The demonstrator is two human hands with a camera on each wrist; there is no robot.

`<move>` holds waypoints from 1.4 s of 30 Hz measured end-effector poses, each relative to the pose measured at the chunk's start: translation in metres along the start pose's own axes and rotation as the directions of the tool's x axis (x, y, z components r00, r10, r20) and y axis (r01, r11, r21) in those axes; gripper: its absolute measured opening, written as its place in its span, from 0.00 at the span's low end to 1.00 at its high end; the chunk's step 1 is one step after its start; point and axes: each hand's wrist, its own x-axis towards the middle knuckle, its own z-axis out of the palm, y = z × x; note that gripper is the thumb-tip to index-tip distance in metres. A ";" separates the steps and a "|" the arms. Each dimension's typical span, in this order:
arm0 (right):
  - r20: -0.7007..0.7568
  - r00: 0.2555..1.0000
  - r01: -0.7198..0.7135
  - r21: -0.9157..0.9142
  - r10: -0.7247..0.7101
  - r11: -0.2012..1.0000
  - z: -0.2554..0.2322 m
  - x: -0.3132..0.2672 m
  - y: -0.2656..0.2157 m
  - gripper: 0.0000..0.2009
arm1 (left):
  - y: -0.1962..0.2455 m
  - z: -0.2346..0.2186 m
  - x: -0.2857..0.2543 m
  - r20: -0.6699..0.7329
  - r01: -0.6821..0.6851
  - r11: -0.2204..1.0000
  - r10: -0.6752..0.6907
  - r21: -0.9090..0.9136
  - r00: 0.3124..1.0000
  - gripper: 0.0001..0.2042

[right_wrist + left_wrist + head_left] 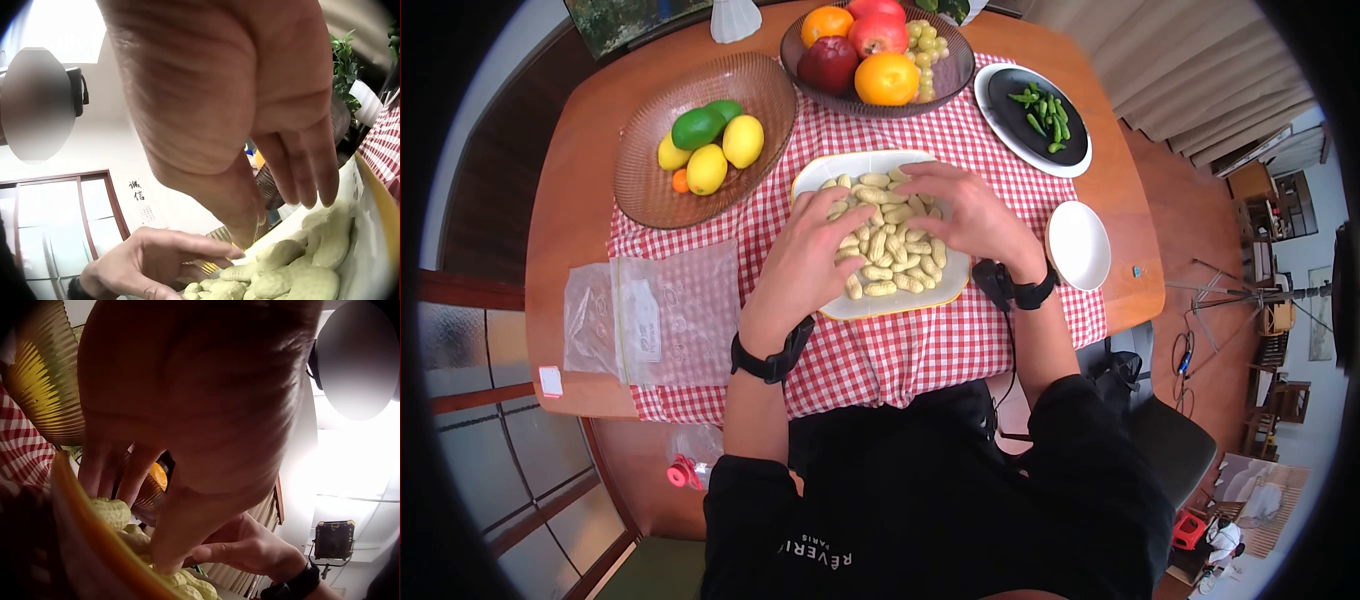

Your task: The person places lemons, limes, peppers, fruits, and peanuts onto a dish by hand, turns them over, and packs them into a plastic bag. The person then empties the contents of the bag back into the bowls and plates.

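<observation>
A white octagonal dish (920, 299) with a yellow rim holds many pale, unshelled peanuts (887, 255). My left hand (798, 255) reaches over the dish's left side, fingers spread and loosely bent, fingertips among the peanuts. From the opposite side comes my right hand (970, 212), its fingers apart over the upper right of the pile. In the left wrist view the left thumb points down at the peanuts (112, 512) just inside the rim. The right wrist view has the right fingertips close over the peanuts (303, 275). Neither hand grips anything.
Left stands a brown ribbed bowl (635, 160) with lemons and green fruit. Behind is a fruit bowl (840, 100). A black plate of green chillies (1005, 100) and a white bowl (1080, 245) sit right. Clear plastic bags (690, 320) lie front left on the checked cloth (880, 360).
</observation>
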 end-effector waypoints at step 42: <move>0.272 0.961 0.023 0.106 -0.051 0.994 0.000 -0.004 -0.025 0.12 | -0.006 0.006 0.007 -0.099 -0.064 0.976 0.044 -0.207 0.994 0.17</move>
